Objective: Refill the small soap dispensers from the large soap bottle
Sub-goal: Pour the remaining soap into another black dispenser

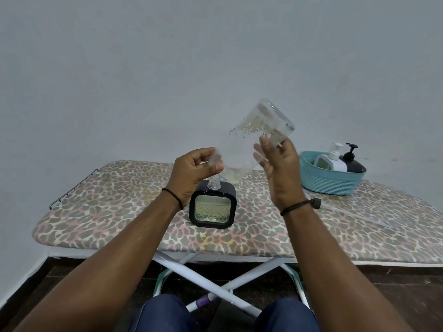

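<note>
While tilted: one bottle (249,140), three dispensers (212,207).

2 raised hands: left hand (191,172) pinching, right hand (279,168) cupped (fingers spread).

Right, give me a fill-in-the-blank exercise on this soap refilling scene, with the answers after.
1. The large clear bottle, held by both hands, is tipped neck-down over the ____ square dispenser.
2. Two pump dispensers stand in the ____ basket.
3. The ironing board cover has a ____ print.
4. The left hand has its grip near the bottle's ____.

Missing words: black; blue; leopard; neck
</note>
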